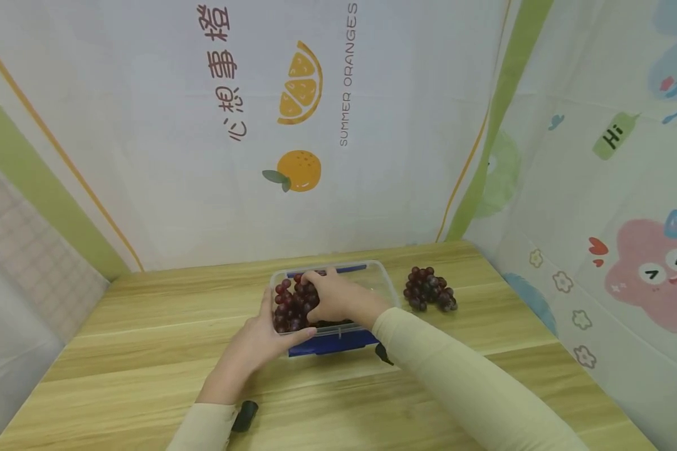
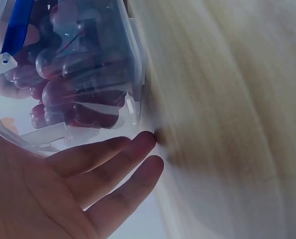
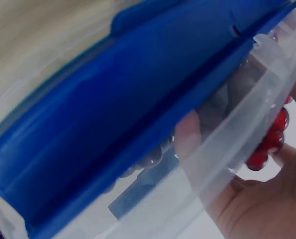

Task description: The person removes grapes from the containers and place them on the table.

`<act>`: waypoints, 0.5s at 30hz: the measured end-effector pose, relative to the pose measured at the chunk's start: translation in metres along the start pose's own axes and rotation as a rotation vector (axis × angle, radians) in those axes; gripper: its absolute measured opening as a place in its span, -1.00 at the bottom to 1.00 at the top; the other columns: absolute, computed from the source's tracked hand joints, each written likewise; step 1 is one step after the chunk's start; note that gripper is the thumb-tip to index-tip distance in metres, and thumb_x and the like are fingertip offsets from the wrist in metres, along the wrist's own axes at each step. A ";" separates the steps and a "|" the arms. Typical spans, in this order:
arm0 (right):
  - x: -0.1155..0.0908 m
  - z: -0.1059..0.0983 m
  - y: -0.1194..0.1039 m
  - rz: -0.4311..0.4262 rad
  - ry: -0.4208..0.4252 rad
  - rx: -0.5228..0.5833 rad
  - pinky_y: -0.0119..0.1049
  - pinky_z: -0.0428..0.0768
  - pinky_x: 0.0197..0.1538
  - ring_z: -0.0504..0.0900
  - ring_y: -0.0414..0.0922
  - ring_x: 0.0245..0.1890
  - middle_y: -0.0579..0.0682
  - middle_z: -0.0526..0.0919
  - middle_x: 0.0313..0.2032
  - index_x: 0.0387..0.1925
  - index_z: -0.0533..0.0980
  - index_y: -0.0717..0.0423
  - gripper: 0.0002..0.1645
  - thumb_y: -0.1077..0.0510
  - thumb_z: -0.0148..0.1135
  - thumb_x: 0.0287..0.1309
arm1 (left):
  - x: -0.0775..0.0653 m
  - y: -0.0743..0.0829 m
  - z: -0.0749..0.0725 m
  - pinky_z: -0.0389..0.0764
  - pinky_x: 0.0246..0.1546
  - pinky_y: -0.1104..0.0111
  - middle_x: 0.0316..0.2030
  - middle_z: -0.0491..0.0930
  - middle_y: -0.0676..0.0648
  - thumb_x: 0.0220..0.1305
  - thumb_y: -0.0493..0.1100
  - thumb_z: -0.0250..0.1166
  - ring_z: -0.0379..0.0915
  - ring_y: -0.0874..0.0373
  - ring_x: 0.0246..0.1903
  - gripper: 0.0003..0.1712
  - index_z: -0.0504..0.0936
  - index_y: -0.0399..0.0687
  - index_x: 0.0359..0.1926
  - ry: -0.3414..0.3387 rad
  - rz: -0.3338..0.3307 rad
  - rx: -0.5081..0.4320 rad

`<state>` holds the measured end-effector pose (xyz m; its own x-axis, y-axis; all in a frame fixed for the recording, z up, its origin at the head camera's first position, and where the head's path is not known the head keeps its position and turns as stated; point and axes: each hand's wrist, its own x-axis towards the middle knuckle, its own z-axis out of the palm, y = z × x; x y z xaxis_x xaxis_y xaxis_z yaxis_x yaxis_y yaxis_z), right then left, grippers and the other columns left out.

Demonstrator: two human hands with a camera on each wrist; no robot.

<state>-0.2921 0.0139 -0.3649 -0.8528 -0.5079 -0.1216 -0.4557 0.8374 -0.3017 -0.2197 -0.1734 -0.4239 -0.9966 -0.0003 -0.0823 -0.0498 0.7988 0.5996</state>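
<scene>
A clear plastic food container with blue side latches stands lidless on the wooden table. Dark red grapes fill its left part. My right hand reaches inside from above, thumb and fingers curled about the grapes; the right wrist view shows red grapes beside that hand. Against the container's left end rests my left hand, its thumb along the front rim. In the left wrist view the left hand's fingers lie fairly straight beside the container wall.
Another bunch of grapes lies on the table just right of the container. Wood-grain tabletop extends around both. A printed white curtain hangs behind, and another patterned sheet hangs on the right.
</scene>
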 end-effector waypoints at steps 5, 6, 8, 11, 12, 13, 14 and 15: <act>-0.002 -0.005 0.002 0.024 0.053 0.074 0.01 0.72 0.09 0.68 0.05 0.07 0.20 0.47 0.34 0.41 0.46 -0.14 -0.22 -0.03 0.54 0.18 | 0.000 0.001 -0.002 0.72 -0.25 0.03 -0.03 0.77 -0.37 0.00 0.77 0.30 0.77 -0.15 -0.16 0.69 -0.44 0.00 0.74 -0.013 -0.019 0.014; -0.003 -0.006 0.002 0.027 0.060 0.084 0.01 0.72 0.10 0.67 0.04 0.07 0.19 0.48 0.33 0.40 0.47 -0.12 -0.23 -0.03 0.54 0.19 | 0.000 0.001 -0.002 0.72 -0.26 0.04 -0.06 0.78 -0.34 0.00 0.77 0.30 0.77 -0.14 -0.17 0.69 -0.44 0.00 0.74 -0.016 -0.023 0.016; -0.004 -0.008 0.001 0.036 0.067 0.104 0.00 0.71 0.09 0.66 0.03 0.05 0.18 0.49 0.30 0.36 0.49 -0.10 -0.27 -0.02 0.54 0.20 | -0.001 0.001 -0.002 0.72 -0.25 0.03 -0.04 0.77 -0.37 0.01 0.77 0.29 0.77 -0.16 -0.14 0.69 -0.44 0.00 0.74 -0.016 -0.021 0.020; -0.005 -0.009 0.000 0.039 0.073 0.115 0.00 0.71 0.08 0.66 0.03 0.04 0.19 0.50 0.28 0.33 0.49 -0.08 -0.31 -0.02 0.53 0.21 | -0.001 0.002 -0.002 0.73 -0.20 -0.03 0.10 0.69 -0.51 0.03 0.75 0.29 0.76 -0.26 -0.07 0.68 -0.46 0.01 0.73 -0.011 -0.005 0.020; -0.005 -0.009 0.000 0.039 0.075 0.118 0.00 0.71 0.07 0.66 0.03 0.03 0.18 0.51 0.27 0.32 0.49 -0.08 -0.32 -0.02 0.53 0.21 | -0.001 0.002 -0.002 0.73 -0.19 -0.04 0.12 0.67 -0.53 0.04 0.75 0.29 0.76 -0.28 -0.06 0.67 -0.48 0.02 0.73 -0.012 -0.001 0.019; -0.005 -0.010 0.000 0.039 0.077 0.118 -0.01 0.71 0.07 0.66 0.03 0.03 0.18 0.51 0.27 0.32 0.49 -0.08 -0.32 -0.02 0.52 0.21 | -0.001 0.001 -0.002 0.73 -0.17 -0.06 0.16 0.64 -0.57 0.05 0.75 0.29 0.75 -0.31 -0.03 0.67 -0.49 0.02 0.73 -0.012 0.003 0.018; -0.005 -0.010 -0.001 0.037 0.081 0.117 -0.01 0.72 0.07 0.66 0.03 0.04 0.18 0.51 0.27 0.32 0.49 -0.08 -0.32 -0.02 0.52 0.21 | -0.002 0.002 -0.002 0.73 -0.16 -0.08 0.20 0.60 -0.59 0.05 0.74 0.29 0.74 -0.33 -0.01 0.67 -0.49 0.01 0.73 -0.013 0.008 0.015; -0.006 -0.010 -0.001 0.035 0.088 0.118 -0.01 0.72 0.07 0.66 0.03 0.04 0.17 0.52 0.27 0.32 0.50 -0.08 -0.32 -0.02 0.53 0.21 | -0.002 0.002 -0.003 0.73 -0.14 -0.10 0.22 0.58 -0.60 0.06 0.74 0.28 0.74 -0.34 0.00 0.67 -0.49 0.01 0.73 -0.017 0.010 0.012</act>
<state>-0.2895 0.0180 -0.3540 -0.8890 -0.4550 -0.0516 -0.3969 0.8218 -0.4087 -0.2183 -0.1737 -0.4206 -0.9958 0.0177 -0.0900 -0.0391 0.8057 0.5910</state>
